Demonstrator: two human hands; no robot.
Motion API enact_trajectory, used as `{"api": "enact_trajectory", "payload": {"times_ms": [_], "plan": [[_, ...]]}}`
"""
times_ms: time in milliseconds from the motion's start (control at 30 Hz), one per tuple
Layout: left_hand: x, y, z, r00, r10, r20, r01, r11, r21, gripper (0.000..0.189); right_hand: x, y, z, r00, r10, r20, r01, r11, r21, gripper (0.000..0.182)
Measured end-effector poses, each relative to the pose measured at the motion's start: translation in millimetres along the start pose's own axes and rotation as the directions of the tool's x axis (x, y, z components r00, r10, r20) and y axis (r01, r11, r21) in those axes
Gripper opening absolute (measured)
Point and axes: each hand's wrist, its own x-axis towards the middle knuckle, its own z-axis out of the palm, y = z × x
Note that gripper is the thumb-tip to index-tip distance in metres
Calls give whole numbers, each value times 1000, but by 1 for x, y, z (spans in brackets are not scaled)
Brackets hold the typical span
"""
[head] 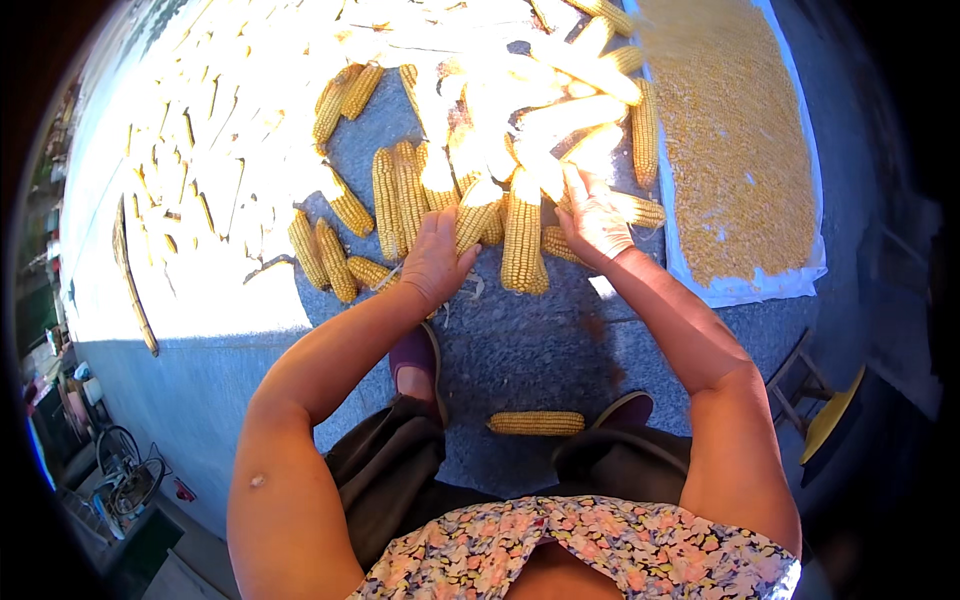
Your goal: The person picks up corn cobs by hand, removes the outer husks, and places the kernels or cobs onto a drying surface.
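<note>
Dried ears of yellow corn lie in a loose pile on the ground, partly washed out by strong sunlight. My left hand (438,253) rests at the pile's near side, against a corn ear (477,215); whether its fingers grip that ear I cannot tell. Right of it, another corn ear (521,238) points towards me. My right hand (598,217) reaches into the pile's right part, its fingertips at a glare-covered ear, and its hold is unclear. More ears, such as one upright in the picture (388,202), lie left of my left hand.
A white sheet (679,259) spread with loose corn kernels (739,150) lies at the right. One corn ear (536,423) is between my feet. A long dry stalk (133,277) and scattered plant bits lie left. A stool (834,415) stands lower right, a bicycle (129,471) lower left.
</note>
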Motion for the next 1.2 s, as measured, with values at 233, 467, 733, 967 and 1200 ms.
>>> {"api": "enact_trajectory", "payload": {"times_ms": [233,467,733,967,1200], "plan": [[2,3,-3,999,5,-43,-12,988,-156,55,3,10,-15,998,64,-23,-66,993,-96,63],[133,-20,14,963,-161,-215,53,898,-438,31,7,7,-8,993,110,-46,-112,993,-36,58],[231,-17,-51,859,-384,-340,120,795,-595,17,0,25,-12,987,121,-105,-110,989,103,48],[280,-86,-30,924,-283,-258,344,909,235,28,7,16,-5,988,91,-126,-72,986,151,50],[282,-9,-47,919,-8,-394,-68,982,-178,18,-10,37,1,986,124,-116,-106,983,150,53]]}}
